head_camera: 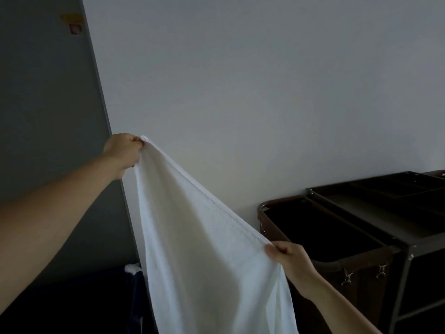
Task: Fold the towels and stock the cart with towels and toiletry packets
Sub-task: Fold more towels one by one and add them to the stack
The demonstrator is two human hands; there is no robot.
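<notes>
Two hands observed, well apart, both raised. The left hand (125,150), the higher, pinches one top corner of a white towel (204,249). The right hand (287,257), lower, grips the other top corner with curled fingers. One towel counted: it is held in the air, its hemmed top edge slants down from left to right, and the cloth hangs freely out of view below.

One dark cart (407,247) stands at right against the pale wall (240,80). Its top tray (361,201) has several compartments; the number cannot be determined. One open linen bag (363,292) hangs on its near end, with two metal clips (346,278) visible. One grey panel (43,104) at left carries one yellowish label (72,22).
</notes>
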